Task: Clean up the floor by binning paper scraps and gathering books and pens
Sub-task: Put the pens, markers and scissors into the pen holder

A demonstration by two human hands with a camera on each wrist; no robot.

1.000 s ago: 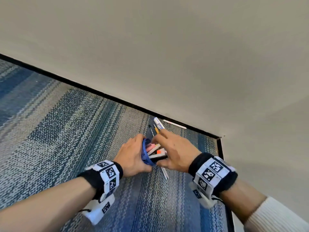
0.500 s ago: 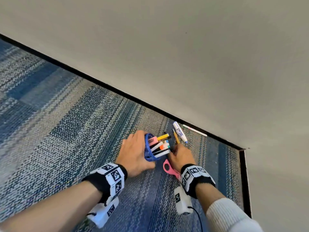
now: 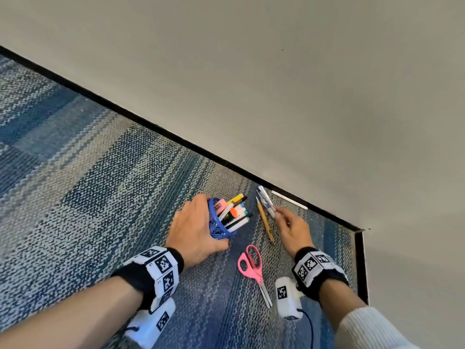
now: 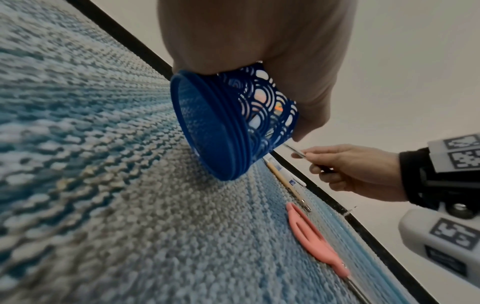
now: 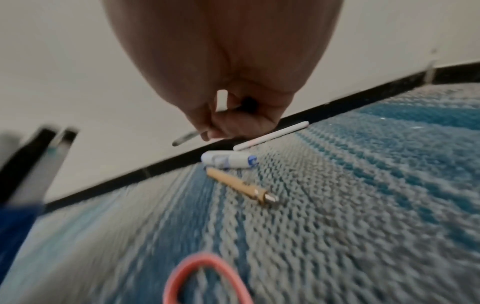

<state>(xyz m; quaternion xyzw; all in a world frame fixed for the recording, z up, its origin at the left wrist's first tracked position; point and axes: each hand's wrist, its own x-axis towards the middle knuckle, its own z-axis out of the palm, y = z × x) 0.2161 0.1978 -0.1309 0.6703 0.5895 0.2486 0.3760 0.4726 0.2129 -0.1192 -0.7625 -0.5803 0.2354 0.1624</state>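
My left hand (image 3: 198,227) grips a blue lattice pen holder (image 3: 217,226) that is tipped on its side on the carpet, its mouth toward the wall and several pens and markers (image 3: 235,211) sticking out. To its right, my right hand (image 3: 293,227) pinches a thin clear pen (image 5: 187,136) just above the floor; the left wrist view shows the same thin pen (image 4: 296,151) in its fingertips. Loose on the carpet lie a white-and-blue marker (image 3: 265,201), a tan pen (image 3: 265,221), a white stick pen (image 3: 289,199) against the skirting, and pink scissors (image 3: 251,265).
A black skirting board (image 3: 151,124) runs along the beige wall and turns a corner (image 3: 358,233) at the right. Striped blue-grey carpet (image 3: 100,185) stretches to the left. No paper scraps or books are in view.
My right hand has left the holder's mouth and moved right to the loose pens, now pinching a thin pen. The pink scissors have come into view. The left hand still holds the holder.
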